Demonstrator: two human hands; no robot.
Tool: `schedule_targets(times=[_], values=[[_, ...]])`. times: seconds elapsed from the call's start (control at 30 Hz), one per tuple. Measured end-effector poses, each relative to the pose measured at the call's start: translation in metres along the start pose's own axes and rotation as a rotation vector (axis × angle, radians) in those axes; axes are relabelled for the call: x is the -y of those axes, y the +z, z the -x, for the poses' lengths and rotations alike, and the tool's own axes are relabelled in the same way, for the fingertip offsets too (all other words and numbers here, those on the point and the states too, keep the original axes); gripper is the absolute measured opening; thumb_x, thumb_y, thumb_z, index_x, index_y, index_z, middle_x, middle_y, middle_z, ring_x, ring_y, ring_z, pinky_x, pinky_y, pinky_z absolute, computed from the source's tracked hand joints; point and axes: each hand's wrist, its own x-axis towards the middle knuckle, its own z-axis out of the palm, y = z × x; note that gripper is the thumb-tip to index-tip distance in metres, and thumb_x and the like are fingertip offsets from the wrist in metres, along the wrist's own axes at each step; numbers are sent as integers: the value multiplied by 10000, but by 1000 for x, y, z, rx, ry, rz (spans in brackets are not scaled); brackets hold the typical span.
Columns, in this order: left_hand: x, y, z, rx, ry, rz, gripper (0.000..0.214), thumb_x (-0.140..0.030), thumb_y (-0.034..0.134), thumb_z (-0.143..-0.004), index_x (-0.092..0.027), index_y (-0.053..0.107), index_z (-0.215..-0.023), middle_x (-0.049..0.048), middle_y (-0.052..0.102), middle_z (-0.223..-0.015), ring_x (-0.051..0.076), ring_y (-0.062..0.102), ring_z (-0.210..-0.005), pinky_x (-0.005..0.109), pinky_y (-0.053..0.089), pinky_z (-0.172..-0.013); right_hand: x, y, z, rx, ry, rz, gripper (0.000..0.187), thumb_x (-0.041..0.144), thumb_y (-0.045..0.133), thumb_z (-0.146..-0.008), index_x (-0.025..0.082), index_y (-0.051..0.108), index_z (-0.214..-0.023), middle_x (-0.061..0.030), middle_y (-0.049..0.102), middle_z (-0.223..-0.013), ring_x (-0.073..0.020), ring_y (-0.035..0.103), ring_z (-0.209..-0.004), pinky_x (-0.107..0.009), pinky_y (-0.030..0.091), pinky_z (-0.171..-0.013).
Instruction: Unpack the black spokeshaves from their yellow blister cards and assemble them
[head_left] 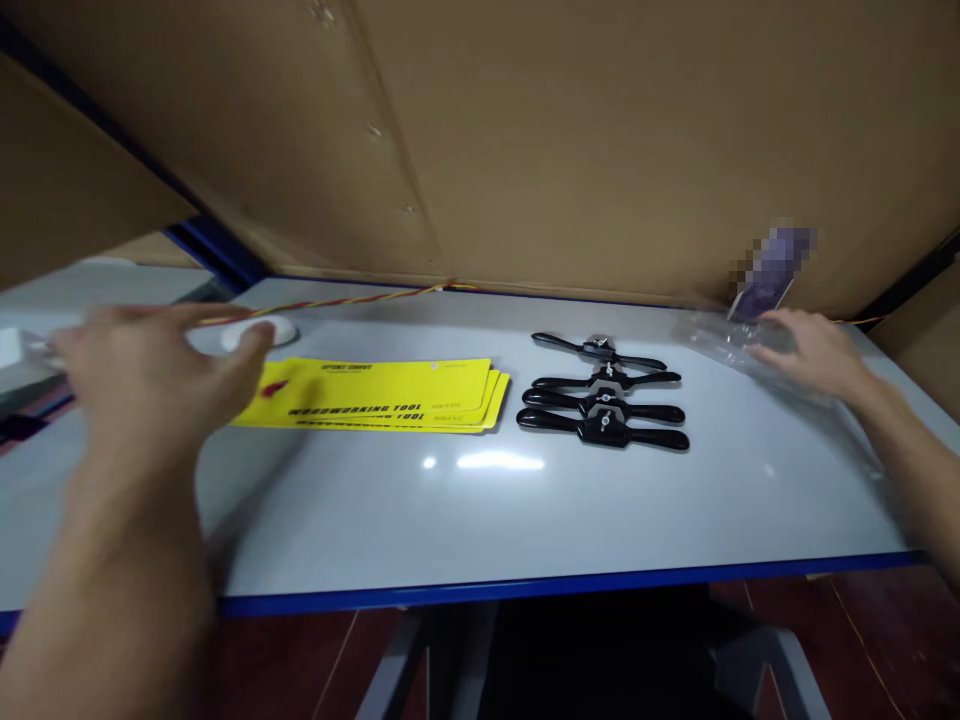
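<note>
My left hand (154,375), smeared by motion, is held above the left end of the stacked yellow cards with its thumb and fingers apart; nothing shows in it. The yellow cards (390,385) carry the words "WOODWORKING TOOL" and overlap in an uneven pile. To their right, several black spokeshaves (604,428) lie one behind another, each with two handles and a metal fitting in the middle. At the far right, my right hand (814,350) has its thumb and fingers on a thin clear plastic bag (727,335), which is partly blurred.
A white computer mouse (259,332) rests behind the cards. A red and yellow twisted wire (337,300) runs along the back, against a brown board (562,150). A pixelated purple item (772,270) leans at the back right. The white table has a blue front edge (525,587), with a chair below.
</note>
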Motion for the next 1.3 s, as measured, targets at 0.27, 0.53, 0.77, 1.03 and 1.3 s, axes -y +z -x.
schedule_targets(times=[0.27,0.53,0.77,1.03,1.3], values=[[-139,5,12,265,656,307,547,-527,380,-981,-142,742,-1123,165,662,-1193,311,585,-1181,480,435,-1094,-1,12,8,185,159,147,561,436,541,-837,189,594,-1338,-161,727,-1216,-363,684,-1034,-452,508,-783],[-202,45,18,561,785,485,608,-536,292,-1028,-144,636,-1341,146,629,-1376,308,576,-1291,492,440,-1131,44,0,-6,-90,164,194,425,399,482,-928,192,660,-1253,-165,710,-1239,-370,642,-1126,-483,500,-875],[-195,49,45,569,792,411,645,-544,304,-1014,-144,591,-1431,158,583,-1461,332,542,-1358,523,424,-1167,39,41,6,61,72,176,550,467,346,-1011,155,593,-1391,-209,602,-1342,-381,559,-1184,-522,454,-973],[-196,53,43,515,816,430,573,-478,338,-1007,-184,654,-1383,149,622,-1421,342,610,-1274,546,495,-1094,44,39,9,-137,-36,83,500,395,453,-986,175,600,-1409,-196,582,-1379,-388,530,-1270,-565,441,-1032],[-198,51,44,511,866,480,448,-415,368,-993,-188,708,-1176,146,657,-1348,314,688,-1135,526,538,-1026,92,52,20,-71,-423,-224,331,298,458,-1017,200,670,-1251,-154,625,-1357,-303,584,-1244,-548,459,-1074]])
